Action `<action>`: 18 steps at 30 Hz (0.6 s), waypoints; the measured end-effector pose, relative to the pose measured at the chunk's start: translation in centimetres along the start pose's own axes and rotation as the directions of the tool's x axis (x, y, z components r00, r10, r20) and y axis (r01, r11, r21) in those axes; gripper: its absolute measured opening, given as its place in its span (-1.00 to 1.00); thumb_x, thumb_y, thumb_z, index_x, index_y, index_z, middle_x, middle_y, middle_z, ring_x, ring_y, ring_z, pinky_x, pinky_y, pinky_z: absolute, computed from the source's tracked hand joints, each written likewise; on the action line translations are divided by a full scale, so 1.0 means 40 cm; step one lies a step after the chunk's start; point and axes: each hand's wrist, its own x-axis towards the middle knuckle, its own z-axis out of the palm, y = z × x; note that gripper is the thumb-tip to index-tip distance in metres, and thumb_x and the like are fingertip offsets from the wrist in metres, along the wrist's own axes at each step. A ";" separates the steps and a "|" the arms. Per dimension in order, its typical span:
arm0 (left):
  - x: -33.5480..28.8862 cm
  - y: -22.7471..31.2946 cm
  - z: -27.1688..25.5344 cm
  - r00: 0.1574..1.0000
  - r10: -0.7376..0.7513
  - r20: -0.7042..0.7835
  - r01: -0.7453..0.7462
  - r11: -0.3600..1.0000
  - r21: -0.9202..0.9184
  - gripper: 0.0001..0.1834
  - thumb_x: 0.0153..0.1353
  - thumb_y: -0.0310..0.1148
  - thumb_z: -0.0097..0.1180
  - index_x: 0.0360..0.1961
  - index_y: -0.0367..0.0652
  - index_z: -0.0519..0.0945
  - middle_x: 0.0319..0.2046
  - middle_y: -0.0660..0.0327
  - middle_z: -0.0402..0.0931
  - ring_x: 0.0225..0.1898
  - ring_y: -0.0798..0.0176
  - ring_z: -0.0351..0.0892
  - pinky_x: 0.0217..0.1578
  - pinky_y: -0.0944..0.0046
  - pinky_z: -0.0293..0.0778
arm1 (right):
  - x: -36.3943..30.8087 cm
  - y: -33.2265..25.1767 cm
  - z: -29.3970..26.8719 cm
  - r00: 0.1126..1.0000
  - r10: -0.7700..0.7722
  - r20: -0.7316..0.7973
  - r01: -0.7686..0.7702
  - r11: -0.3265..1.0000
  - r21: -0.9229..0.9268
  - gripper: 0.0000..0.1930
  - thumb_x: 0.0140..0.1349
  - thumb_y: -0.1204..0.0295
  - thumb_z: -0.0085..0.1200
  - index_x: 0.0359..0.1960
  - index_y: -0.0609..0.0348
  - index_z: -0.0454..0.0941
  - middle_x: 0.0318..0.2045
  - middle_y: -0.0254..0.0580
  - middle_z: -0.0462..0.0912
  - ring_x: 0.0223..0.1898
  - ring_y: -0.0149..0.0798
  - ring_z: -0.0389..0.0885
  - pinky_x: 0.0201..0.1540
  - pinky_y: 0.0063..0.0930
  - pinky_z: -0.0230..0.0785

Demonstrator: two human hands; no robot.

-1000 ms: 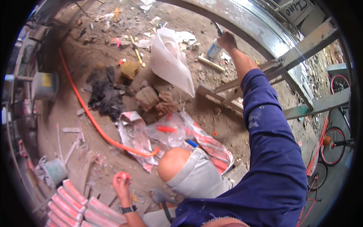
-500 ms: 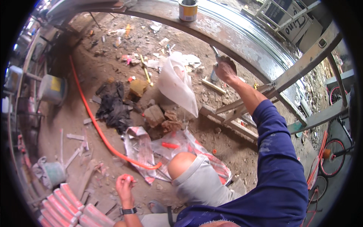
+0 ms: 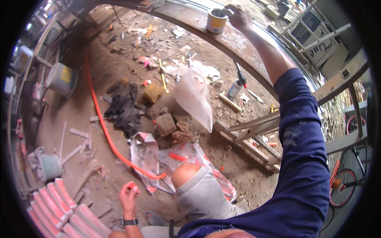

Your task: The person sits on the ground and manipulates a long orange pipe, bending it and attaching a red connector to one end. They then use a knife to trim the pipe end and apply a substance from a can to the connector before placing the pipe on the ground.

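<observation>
A yellow-and-white tin can (image 3: 216, 23), open at the top, stands on the worn bench beam (image 3: 246, 49). My right hand (image 3: 239, 18) is at its right side, fingers bent in at the rim; their exact grip is partly hidden. Below the beam a spray-type canister with a black nozzle and red part (image 3: 237, 88) stands on the dirt. My left hand (image 3: 129, 195), wearing a dark wristwatch, is raised low in the view beside my bare knee. Its fingers are curled together around something small and pale that I cannot make out.
An orange hose (image 3: 104, 133) curves across the dirt to crumpled plastic sheeting (image 3: 145, 152). A white bag (image 3: 193, 97), black cloth (image 3: 122, 113) and stones lie mid-floor. Pink-white wrapped bundles (image 3: 53, 202) are stacked lower left. A wooden frame (image 3: 254, 127) and bicycle (image 3: 343, 188) stand right.
My right hand has left the canister and moved up to the tin can. The whole view has shifted slightly. My left hand stays closed in much the same place.
</observation>
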 end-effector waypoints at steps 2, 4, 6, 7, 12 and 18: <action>-0.029 0.013 -0.019 1.000 -0.001 -0.020 0.002 0.999 0.052 -0.66 0.24 -0.52 0.21 0.05 -0.27 0.53 -0.34 0.27 0.56 -0.40 0.40 0.58 -0.36 0.41 0.55 | 0.069 0.008 0.019 0.956 0.129 0.265 -0.142 0.989 0.033 -0.60 0.32 -0.07 0.00 0.02 -0.24 0.67 0.01 -0.07 0.68 0.07 0.00 0.63 0.10 -0.12 0.45; -0.022 0.021 -0.006 1.000 0.027 0.000 -0.027 0.999 0.042 -0.65 0.23 -0.54 0.21 0.05 -0.28 0.52 -0.34 0.26 0.56 -0.40 0.39 0.58 -0.37 0.40 0.54 | 0.113 0.131 0.087 0.970 0.127 0.207 -0.110 0.989 -0.095 -0.62 0.30 -0.01 0.04 -0.02 -0.14 0.68 -0.09 -0.12 0.73 -0.02 -0.05 0.66 0.07 -0.08 0.44; -0.062 0.008 -0.013 0.997 0.043 -0.064 -0.044 0.999 -0.016 -0.67 0.22 -0.53 0.21 0.02 -0.28 0.52 -0.35 0.24 0.57 -0.44 0.38 0.59 -0.41 0.42 0.51 | 0.121 0.117 0.109 0.969 0.064 0.237 -0.050 0.997 -0.063 -0.63 0.29 0.05 0.07 -0.11 0.02 0.70 -0.22 -0.05 0.74 -0.15 -0.08 0.70 -0.10 -0.13 0.49; -0.074 0.004 -0.015 0.997 0.037 -0.067 -0.037 0.999 -0.010 -0.68 0.22 -0.53 0.21 0.01 -0.28 0.51 -0.35 0.24 0.57 -0.44 0.37 0.59 -0.41 0.41 0.51 | 0.126 0.112 0.118 0.968 0.036 0.249 -0.024 0.998 -0.052 -0.63 0.28 0.07 0.09 -0.15 0.09 0.71 -0.28 -0.01 0.74 -0.22 -0.09 0.72 -0.18 -0.16 0.52; -0.148 -0.010 -0.043 0.998 -0.001 -0.070 0.003 1.000 0.022 -0.70 0.22 -0.53 0.23 -0.02 -0.27 0.51 -0.34 0.24 0.57 -0.43 0.36 0.59 -0.42 0.40 0.51 | 0.145 0.038 0.127 0.920 0.079 0.385 -0.110 0.992 0.059 -0.76 0.14 0.37 0.10 -0.42 0.37 0.63 -0.73 -0.11 0.53 -0.67 -0.14 0.57 -0.64 -0.30 0.34; -0.177 0.060 -0.041 0.999 0.021 -0.045 -0.021 1.000 -0.005 -0.69 0.18 -0.62 0.21 -0.03 -0.26 0.52 -0.32 0.24 0.55 -0.36 0.38 0.58 -0.29 0.33 0.64 | 0.172 0.060 0.126 0.911 -0.072 0.405 0.135 0.983 -0.128 -0.69 0.13 0.37 0.03 -0.14 0.25 0.65 -0.12 0.17 0.68 -0.04 0.03 0.68 -0.01 -0.14 0.53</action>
